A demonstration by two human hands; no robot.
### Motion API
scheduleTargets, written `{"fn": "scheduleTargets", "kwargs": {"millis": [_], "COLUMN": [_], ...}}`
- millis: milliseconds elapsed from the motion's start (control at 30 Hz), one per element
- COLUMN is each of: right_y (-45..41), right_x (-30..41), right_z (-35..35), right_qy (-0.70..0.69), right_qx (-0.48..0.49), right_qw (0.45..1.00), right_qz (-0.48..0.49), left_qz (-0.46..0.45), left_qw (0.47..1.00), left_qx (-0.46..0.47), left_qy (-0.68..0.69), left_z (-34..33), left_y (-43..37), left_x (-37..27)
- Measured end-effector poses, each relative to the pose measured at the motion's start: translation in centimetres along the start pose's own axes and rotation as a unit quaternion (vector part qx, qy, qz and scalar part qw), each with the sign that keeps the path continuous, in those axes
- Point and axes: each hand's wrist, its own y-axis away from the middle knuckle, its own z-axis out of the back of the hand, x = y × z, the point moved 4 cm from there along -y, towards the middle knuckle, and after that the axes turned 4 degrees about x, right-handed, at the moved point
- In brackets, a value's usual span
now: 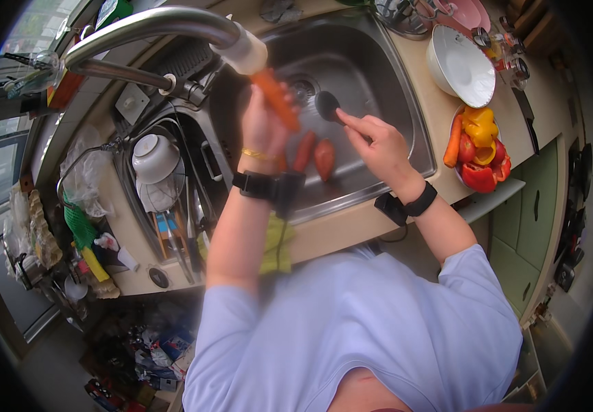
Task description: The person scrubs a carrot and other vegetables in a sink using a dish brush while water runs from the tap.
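Note:
My left hand point(264, 123) grips an orange carrot point(278, 103) right under the white spout end point(247, 54) of the faucet. My right hand point(381, 147) is closed on a black utensil with an oval head point(327, 104); its exact kind is unclear. The utensil's head is apart from the carrot, over the steel sink point(384, 82). Below my hands, a reddish sweet potato point(324, 159) lies on the sink floor beside a longer reddish root vegetable point(304, 152). Another orange piece is mostly hidden by my left wrist.
Right of the sink, a plate holds yellow and red peppers point(480, 129), tomatoes and a carrot point(452, 141). A white bowl point(463, 67) stands behind them. A black-handled knife point(527, 121) lies nearby. An overturned bowl point(154, 154) and utensils fill the left basin.

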Motion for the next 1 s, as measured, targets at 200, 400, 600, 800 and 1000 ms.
{"fn": "scheduleTargets", "kwargs": {"millis": [200, 400, 600, 800, 1000], "right_y": [0.9, 0.6, -0.3, -1.0, -3.5], "right_x": [3.3, -2.2, 0.4, 2.5, 2.5], "right_z": [-1.4, -0.5, 0.3, -0.8, -1.7], "right_qy": [0.113, 0.091, 0.015, 0.155, 0.16], "right_qx": [-0.023, -0.001, -0.011, 0.023, -0.02], "right_qw": [0.974, 0.995, 0.998, 0.964, 0.966], "right_qz": [0.194, 0.039, 0.064, 0.216, 0.203], "left_qz": [-0.011, -0.019, 0.008, 0.015, 0.032], "left_qw": [0.993, 0.998, 0.998, 0.996, 0.997], "left_qx": [-0.044, 0.01, 0.026, -0.013, 0.041], "left_qy": [-0.106, -0.056, -0.054, -0.085, -0.05], "left_z": [0.0, 0.4, 1.0, 1.1, 0.0], "left_y": [0.1, 0.3, 0.0, 0.7, 1.2], "left_x": [0.1, -0.1, 0.2, 0.7, 0.2]}}
